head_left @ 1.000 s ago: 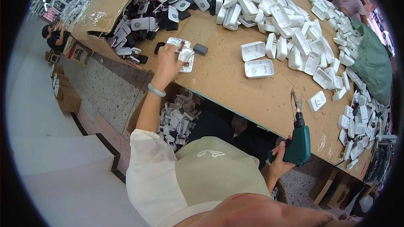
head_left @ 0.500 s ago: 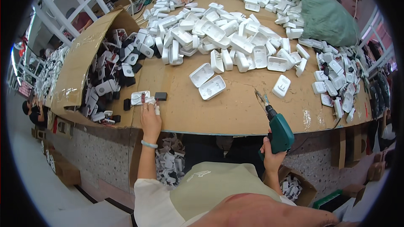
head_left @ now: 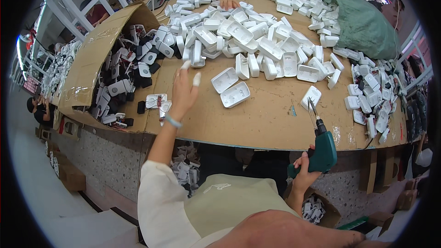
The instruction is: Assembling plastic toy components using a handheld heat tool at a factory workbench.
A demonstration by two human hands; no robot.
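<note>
My left hand (head_left: 184, 92) reaches over the cardboard-covered table, fingers apart, with white covers on two fingertips. It holds nothing; its fingertips are near the front edge of a pile of white plastic housings (head_left: 240, 32). Behind my wrist lie a white part with red wires (head_left: 156, 101) and a small black block (head_left: 141, 107). My right hand (head_left: 304, 170) is wrapped round the grip of a green soldering gun (head_left: 325, 149), pointing away from me. Its tip overlaps a single white housing (head_left: 310, 97); contact cannot be told. Two open white shells (head_left: 235, 95) lie between my hands.
A tipped cardboard box (head_left: 85, 71) of wired white and black parts stands at left. At right lie a green sack (head_left: 367, 25) spilling housings and a heap of wired units (head_left: 370, 94). Across the table, a co-worker's hand (head_left: 227, 1) is on the pile.
My left hand has left the wired part and moved forward and right, its fingers now spread. My right hand has carried the soldering gun rightward. The co-worker's hand has shifted onto the pile.
</note>
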